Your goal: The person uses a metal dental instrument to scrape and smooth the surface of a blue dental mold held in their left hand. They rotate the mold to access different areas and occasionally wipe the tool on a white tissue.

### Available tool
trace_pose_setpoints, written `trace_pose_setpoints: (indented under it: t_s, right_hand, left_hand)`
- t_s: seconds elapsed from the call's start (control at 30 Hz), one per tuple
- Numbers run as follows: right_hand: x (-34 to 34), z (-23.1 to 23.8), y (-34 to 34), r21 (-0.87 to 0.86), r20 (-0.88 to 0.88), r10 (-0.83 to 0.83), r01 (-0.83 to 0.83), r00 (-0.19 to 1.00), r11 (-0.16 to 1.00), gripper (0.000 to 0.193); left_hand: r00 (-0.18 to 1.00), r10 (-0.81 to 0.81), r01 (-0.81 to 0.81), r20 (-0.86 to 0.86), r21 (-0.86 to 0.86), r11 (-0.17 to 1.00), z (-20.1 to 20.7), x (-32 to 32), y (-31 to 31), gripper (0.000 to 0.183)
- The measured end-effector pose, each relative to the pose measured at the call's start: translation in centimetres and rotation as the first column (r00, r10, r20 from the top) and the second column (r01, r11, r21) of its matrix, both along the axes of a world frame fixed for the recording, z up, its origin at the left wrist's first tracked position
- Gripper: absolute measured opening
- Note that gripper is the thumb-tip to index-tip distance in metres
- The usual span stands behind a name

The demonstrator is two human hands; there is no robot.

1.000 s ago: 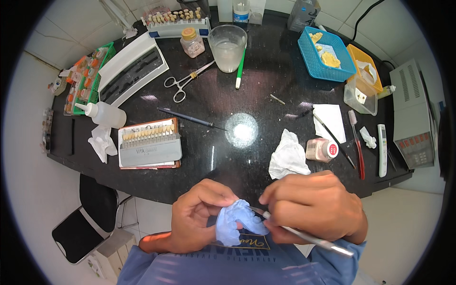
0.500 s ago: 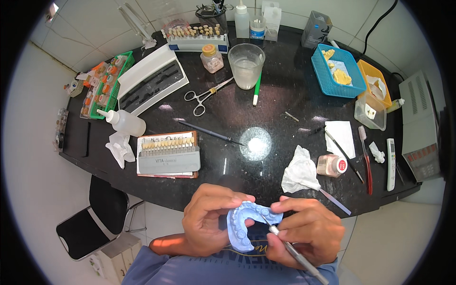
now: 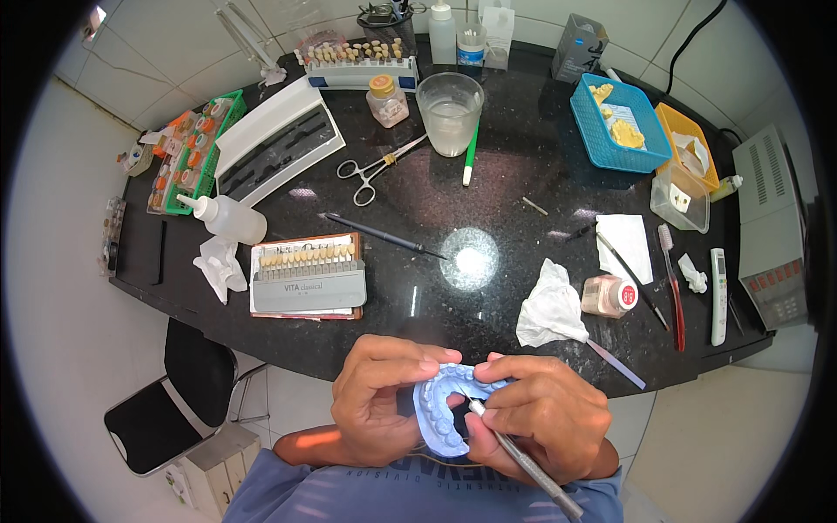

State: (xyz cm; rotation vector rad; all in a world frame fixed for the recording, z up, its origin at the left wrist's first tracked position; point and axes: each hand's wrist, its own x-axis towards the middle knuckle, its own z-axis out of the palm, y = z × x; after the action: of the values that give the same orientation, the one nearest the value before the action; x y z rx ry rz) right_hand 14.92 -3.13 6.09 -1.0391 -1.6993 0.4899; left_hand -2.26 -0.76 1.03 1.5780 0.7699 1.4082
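A blue horseshoe-shaped dental cast [image 3: 433, 413] with moulded teeth is held just off the table's near edge, above my lap. My left hand [image 3: 377, 403] grips its left side, fingers on the top edge and thumb behind. In my right hand [image 3: 542, 417] sits a metal scalpel-like carving knife [image 3: 528, 462], held like a pen, its thin tip against the inner side of the arch near the front teeth. Fingers of that hand also steady the cast's right end, partly covering it.
On the black table [image 3: 410, 200] lie a tooth shade guide [image 3: 309, 296], a dark pen-like tool [image 3: 384, 235], scissor-handled forceps [image 3: 366, 179], a glass of cloudy liquid [image 3: 449, 122], crumpled tissue [image 3: 551, 305], a pink jar [image 3: 606, 296] and a blue basket [image 3: 641, 159] with yellow casts.
My right hand and the knife have shifted left, bringing the tip from the cast's right part toward its front inner side. The cast has tilted slightly.
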Motion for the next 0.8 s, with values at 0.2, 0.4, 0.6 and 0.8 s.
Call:
trace_pose_setpoints:
  t_s: [0.2, 0.4, 0.6, 0.8]
  right_hand:
    - [-0.1, 0.14, 0.11, -0.007, 0.009, -0.007, 0.007, 1.0, 1.0, 0.022]
    - [-0.08, -0.03, -0.05, 0.007, 0.033, 0.016, -0.016, 0.999, 1.0, 0.023]
    - [0.14, 0.16, 0.0, 0.017, 0.056, 0.072, -0.073, 0.996, 0.997, 0.023]
    - [0.7, 0.25, -0.03, 0.026, 0.085, 0.122, -0.125, 0.989, 0.992, 0.024]
  left_hand:
    - [0.999, 0.039, -0.039, -0.002, 0.024, 0.999, 0.12, 0.25, -0.01, 0.044]
    - [0.997, 0.073, -0.072, -0.007, 0.113, 0.991, -0.23, 0.29, -0.08, 0.044]
    - [0.998, 0.057, -0.059, 0.02, 0.132, 0.99, -0.38, 0.1, -0.15, 0.046]
    - [1.0, 0.027, -0.029, 0.012, 0.13, 0.991, -0.17, 0.06, -0.08, 0.047]
